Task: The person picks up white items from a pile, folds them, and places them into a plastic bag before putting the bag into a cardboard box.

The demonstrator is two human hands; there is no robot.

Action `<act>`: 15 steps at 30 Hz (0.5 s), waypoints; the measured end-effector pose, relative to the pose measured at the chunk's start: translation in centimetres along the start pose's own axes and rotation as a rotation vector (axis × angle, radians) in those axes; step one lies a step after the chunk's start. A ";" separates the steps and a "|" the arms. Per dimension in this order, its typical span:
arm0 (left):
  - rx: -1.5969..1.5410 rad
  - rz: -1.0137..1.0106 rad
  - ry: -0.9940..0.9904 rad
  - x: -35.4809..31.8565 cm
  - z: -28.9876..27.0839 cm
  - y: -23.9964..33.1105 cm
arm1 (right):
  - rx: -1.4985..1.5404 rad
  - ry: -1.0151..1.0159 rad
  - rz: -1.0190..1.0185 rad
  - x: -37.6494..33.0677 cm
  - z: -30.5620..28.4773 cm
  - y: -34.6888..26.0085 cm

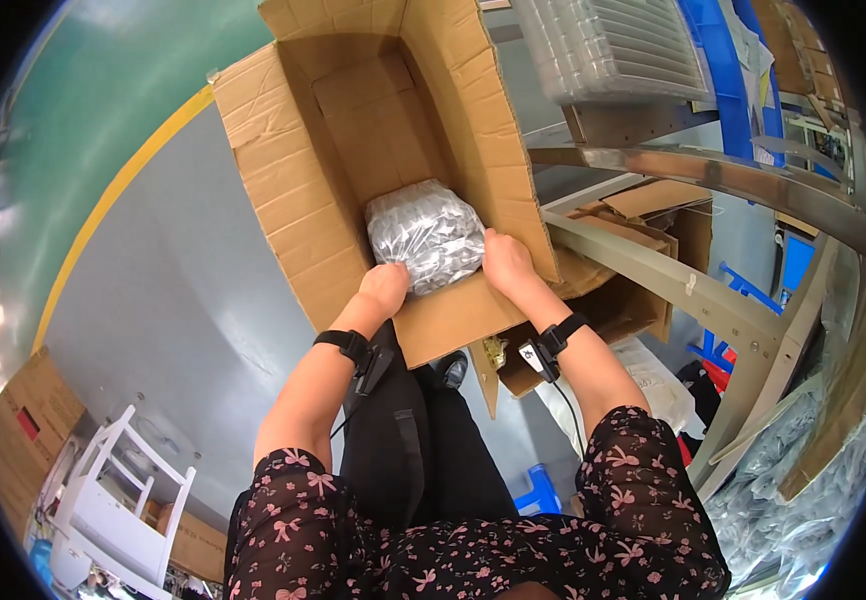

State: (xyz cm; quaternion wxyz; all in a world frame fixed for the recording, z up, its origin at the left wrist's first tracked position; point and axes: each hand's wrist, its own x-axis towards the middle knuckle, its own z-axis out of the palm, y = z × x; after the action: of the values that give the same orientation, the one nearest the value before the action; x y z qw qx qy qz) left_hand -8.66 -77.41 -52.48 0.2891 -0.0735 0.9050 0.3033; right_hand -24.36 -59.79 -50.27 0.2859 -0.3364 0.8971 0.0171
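One silver bag (425,236) in brown carton (283,170)

Black short sleeves (643,470) with pink floral print; black wristbands (345,342), cabled; black trousers (423,450).

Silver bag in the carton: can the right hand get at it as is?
Probably yes. The right hand is already inside the open cardboard box, against the right side of the silver bag, with nothing between them. The left hand presses on the other side.

Fingertips of both hands hidden behind the silver bag (425,236) inside the cardboard box (283,190).
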 end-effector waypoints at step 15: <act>-0.160 -0.054 -0.101 -0.7 -0.3 -1.7 | -0.057 -0.122 -0.109 3.9 2.1 -6.6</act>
State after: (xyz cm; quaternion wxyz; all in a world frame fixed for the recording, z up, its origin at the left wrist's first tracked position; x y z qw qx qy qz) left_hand -7.74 -78.98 -52.75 0.3355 -0.1056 0.8599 0.3698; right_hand -21.61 -66.75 -52.94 0.3309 -0.3913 0.8574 0.0476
